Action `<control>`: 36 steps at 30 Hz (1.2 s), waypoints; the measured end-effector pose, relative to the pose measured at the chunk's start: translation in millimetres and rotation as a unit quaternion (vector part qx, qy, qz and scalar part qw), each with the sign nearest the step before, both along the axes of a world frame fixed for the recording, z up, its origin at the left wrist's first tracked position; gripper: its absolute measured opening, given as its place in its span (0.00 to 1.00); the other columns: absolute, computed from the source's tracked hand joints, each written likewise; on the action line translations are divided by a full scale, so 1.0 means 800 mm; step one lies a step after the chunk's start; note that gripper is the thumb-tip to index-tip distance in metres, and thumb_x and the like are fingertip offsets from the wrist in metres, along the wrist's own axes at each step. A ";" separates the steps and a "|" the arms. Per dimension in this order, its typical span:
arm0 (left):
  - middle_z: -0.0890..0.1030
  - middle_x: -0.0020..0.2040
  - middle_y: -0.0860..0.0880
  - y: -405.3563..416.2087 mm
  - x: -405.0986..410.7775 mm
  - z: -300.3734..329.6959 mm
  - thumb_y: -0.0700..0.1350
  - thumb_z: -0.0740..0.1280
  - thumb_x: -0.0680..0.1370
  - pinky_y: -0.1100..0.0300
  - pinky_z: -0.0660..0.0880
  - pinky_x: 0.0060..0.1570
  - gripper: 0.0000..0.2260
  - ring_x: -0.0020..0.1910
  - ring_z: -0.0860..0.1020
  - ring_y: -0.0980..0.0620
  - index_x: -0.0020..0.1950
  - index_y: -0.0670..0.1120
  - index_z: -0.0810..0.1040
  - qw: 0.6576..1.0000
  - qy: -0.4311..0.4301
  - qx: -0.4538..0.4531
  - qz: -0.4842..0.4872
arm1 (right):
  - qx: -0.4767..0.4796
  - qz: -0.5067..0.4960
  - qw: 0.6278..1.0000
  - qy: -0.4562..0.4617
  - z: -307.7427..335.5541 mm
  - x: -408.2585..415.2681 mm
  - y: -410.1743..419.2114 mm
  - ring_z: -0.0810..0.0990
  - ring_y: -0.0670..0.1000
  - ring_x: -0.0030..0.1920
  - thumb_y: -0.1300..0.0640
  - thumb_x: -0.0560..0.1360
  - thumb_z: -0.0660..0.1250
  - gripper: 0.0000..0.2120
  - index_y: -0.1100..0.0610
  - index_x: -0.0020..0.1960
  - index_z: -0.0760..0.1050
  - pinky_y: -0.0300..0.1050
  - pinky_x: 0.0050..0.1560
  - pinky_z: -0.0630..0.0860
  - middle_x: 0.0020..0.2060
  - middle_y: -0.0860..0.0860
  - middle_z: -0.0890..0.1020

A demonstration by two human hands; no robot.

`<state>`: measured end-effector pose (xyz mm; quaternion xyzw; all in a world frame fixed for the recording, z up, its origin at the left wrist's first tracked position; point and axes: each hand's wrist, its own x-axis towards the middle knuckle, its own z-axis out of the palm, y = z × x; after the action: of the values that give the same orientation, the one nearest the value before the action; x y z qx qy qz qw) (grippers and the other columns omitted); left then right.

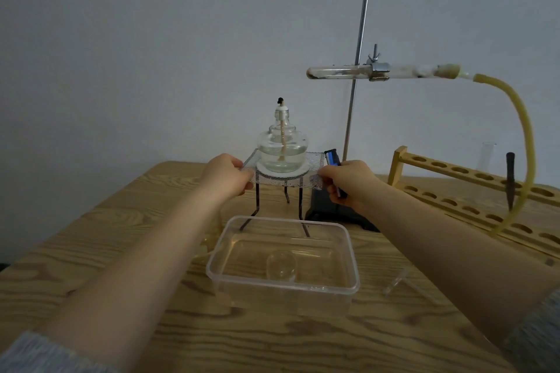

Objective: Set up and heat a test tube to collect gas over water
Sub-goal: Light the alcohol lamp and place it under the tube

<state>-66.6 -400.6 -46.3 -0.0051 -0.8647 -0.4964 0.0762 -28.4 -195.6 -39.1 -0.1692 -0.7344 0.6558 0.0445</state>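
Note:
A glass alcohol lamp [282, 145] with a black wick tip and no visible flame stands on a wire gauze [309, 179] atop a black tripod [300, 206]. My left hand [225, 174] pinches the gauze's left edge. My right hand [351, 183] touches the gauze's right edge while gripping a blue lighter [333, 160]. Up at the right, a test tube [339, 72] lies horizontally in a clamp [378, 68] on a stand rod [359, 48]. A yellow rubber hose [524, 136] runs from its stopper down to the right. A clear plastic tub [348, 251] holding water and a submerged glass bottle [281, 265] sits in front.
A wooden test tube rack [472, 188] stands at the right with a dark tool [510, 182] upright in it. The stand's black base [333, 215] sits behind the tub. A small glass tube [397, 281] lies on the wooden table [106, 221] right of the tub.

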 end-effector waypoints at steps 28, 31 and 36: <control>0.66 0.73 0.49 0.027 -0.027 0.054 0.57 0.75 0.65 0.56 0.65 0.64 0.43 0.70 0.66 0.49 0.74 0.46 0.61 0.973 0.111 -0.149 -0.137 | 0.015 0.121 0.991 -0.062 0.107 -0.021 -0.029 0.60 0.47 0.21 0.42 0.74 0.56 0.20 0.56 0.32 0.67 0.36 0.23 0.57 0.21 0.49 0.67; 0.69 0.71 0.49 0.026 -0.032 0.053 0.57 0.76 0.65 0.57 0.66 0.61 0.42 0.68 0.69 0.50 0.73 0.46 0.64 0.975 0.097 -0.143 -0.143 | 0.017 0.118 0.990 -0.072 0.110 -0.024 -0.034 0.60 0.47 0.22 0.44 0.73 0.56 0.19 0.56 0.32 0.67 0.37 0.23 0.57 0.22 0.49 0.66; 0.70 0.70 0.50 0.023 -0.035 0.050 0.58 0.77 0.63 0.60 0.66 0.58 0.41 0.67 0.70 0.51 0.72 0.47 0.67 0.978 0.093 -0.122 -0.141 | 0.023 0.113 0.990 -0.082 0.115 -0.029 -0.042 0.59 0.46 0.22 0.45 0.73 0.56 0.17 0.56 0.33 0.67 0.37 0.23 0.57 0.22 0.48 0.66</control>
<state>-94.8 -382.1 -6.2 -0.1822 -0.8985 -0.3902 0.0849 -51.5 -229.2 53.2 -0.1370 -0.7650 0.6233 -0.0868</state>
